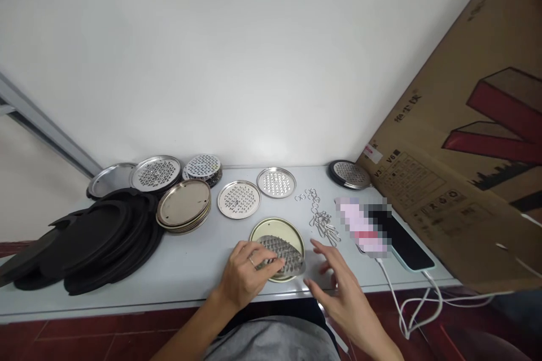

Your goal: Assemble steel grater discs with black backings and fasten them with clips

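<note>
My left hand (248,271) grips a round metal grater disc (292,259) by its left side, thumb on top and fingers round the edge. The disc is tilted over a shallow gold-coloured round metal plate (282,227) on the table and covers much of it. Just right of the disc, my right hand (339,287) is held with thumb and fingers apart, nothing between them. Behind it lie several small metal rings (313,197) and a heap of wire loops (325,227).
Black round bases (101,237) are piled at left beside stacked gold plates (184,203). Grater discs (239,199) lie along the back. At right are a phone (409,245) with white cables (406,321), a black-rimmed grater (349,174) and a large cardboard box (444,180).
</note>
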The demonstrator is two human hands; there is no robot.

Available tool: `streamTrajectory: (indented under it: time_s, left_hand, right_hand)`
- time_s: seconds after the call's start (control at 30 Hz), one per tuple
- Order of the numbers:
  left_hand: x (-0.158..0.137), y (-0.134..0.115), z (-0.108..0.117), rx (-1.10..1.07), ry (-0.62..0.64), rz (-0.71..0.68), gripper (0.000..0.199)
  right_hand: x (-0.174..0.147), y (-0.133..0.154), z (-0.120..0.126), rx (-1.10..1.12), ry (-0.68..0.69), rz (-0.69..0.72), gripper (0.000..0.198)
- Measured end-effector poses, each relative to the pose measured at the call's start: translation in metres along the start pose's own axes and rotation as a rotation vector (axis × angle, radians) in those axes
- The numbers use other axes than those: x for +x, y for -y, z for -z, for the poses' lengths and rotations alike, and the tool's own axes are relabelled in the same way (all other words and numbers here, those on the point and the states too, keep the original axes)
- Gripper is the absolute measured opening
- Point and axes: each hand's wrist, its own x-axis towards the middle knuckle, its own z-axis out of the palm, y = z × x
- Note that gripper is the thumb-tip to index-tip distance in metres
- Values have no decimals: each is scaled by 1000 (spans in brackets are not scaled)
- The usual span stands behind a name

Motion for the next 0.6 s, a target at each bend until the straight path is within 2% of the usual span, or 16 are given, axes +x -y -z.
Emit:
streamTrajectory:
  time_s: [0.1,0.2,0.37,0.43,0.6]
  left_hand:
    - [0,1,-12,-71,64,-3,34]
    - [-2,3,-13,-122,112,46,40]
    - [-12,5,-5,-123,257,398,71]
    - [-16,6,-3,-127,262,457,67]
    - [-20,6,-1,-157,259,462,48]
  right_hand:
    - [1,-1,0,-132,-1,190,34]
    - [6,0,-4,-194,18,289,31]
    - [14,-1,-5,-318,2,329,34]
    - [17,-4,-5,-377,19,352,38]
    - [24,-12,-10,-473,42,412,47]
